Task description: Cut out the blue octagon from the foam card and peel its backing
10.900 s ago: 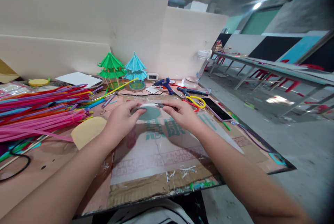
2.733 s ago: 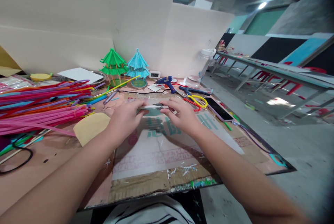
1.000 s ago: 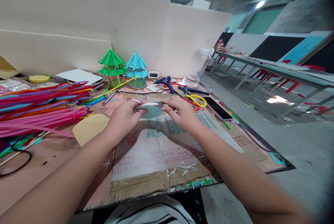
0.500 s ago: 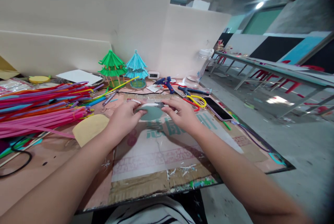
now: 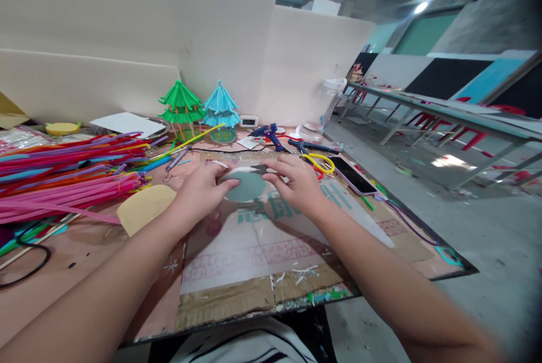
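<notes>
Between my hands, a little above the table, is a round grey-green disc [image 5: 244, 187] with a pale rim. My left hand [image 5: 204, 189] pinches its left edge between thumb and fingers. The opposite edge is gripped by my right hand [image 5: 296, 183] in the same way. A darker patch shows along the disc's far edge; I cannot make out what it is. Beneath lies a whitish plastic sheet [image 5: 258, 250] with green characters and a pink pattern, spread over cardboard [image 5: 220, 309].
Bundles of coloured pipe cleaners [image 5: 71, 171] and a yellow cutout [image 5: 146, 208] lie left. Behind stand a green pavilion model [image 5: 181, 106] and a blue one [image 5: 221, 109]. A glue gun [image 5: 271, 134], scissors [image 5: 319, 162] and a phone [image 5: 353, 176] lie to the right.
The disc has tilted towards me, so more of its round grey-green face shows. Both hands keep their hold at nearly the same place.
</notes>
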`<action>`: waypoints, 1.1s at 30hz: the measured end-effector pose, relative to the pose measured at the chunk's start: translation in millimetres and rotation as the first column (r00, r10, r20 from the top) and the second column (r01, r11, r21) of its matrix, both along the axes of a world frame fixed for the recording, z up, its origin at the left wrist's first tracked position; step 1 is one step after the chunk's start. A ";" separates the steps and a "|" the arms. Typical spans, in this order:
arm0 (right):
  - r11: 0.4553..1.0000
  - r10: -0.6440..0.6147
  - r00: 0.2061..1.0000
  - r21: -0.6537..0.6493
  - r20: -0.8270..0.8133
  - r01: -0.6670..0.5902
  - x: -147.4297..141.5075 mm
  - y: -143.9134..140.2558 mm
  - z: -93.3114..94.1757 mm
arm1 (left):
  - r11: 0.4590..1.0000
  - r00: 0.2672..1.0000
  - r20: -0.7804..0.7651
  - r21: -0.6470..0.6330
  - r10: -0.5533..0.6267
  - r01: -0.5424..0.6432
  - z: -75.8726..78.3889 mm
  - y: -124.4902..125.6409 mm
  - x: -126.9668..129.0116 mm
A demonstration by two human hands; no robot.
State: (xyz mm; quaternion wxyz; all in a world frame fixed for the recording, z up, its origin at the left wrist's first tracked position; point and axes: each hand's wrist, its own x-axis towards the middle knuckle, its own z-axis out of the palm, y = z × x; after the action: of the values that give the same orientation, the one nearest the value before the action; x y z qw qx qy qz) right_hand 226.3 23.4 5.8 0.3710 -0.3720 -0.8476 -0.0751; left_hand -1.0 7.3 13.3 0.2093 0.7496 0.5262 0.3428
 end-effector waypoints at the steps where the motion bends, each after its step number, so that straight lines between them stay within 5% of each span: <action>1: 1.000 0.002 1.000 0.013 0.010 -0.002 0.5 0.5 -0.1 | 1.000 1.000 0.003 -0.006 -0.006 0.006 1.3 -0.8 0.4; 33: 0.999 0.031 0.999 0.022 0.038 -0.032 -1.6 1.6 -1.9 | 0.998 0.988 -0.153 0.061 -0.011 0.020 1.1 -5.6 2.0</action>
State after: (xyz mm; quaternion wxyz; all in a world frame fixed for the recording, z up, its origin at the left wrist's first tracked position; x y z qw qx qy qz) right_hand 224.7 25.0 3.9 0.3604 -0.3527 -0.8593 -0.0858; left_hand 1.0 1.7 14.4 0.1476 0.7838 0.5239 0.2990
